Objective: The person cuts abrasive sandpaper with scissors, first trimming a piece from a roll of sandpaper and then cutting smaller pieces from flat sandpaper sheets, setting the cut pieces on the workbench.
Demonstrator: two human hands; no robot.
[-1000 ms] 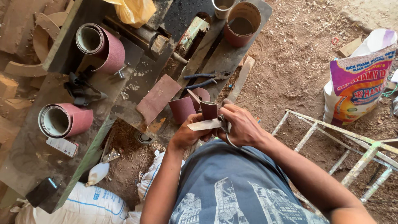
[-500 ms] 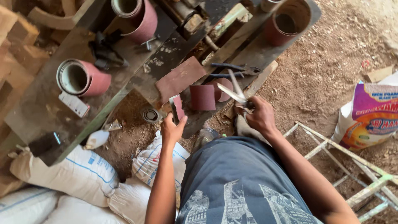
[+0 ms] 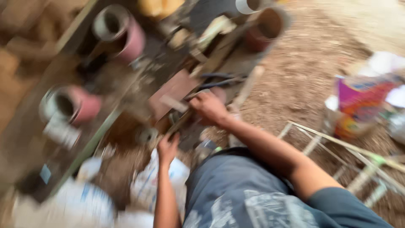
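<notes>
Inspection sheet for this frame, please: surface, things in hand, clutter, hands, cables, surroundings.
Surface: dark workbench, blurred by motion.
Things in hand: pale flat strip at the right hand; its kind cannot be told.
Clutter: pink-wrapped cylinders, dark tools, brown flat block.
Hands: right hand closed at the strip; left hand lower, near the bench edge, grip unclear.
Cables: nothing seen.
Surroundings: dirt ground, white sacks, coloured bag, pale frame.

Single head-worn view, looking steeply down from close above the lap onto the desk (image 3: pixel 84 139) and dirt floor (image 3: pixel 312 71); heavily blurred.
</notes>
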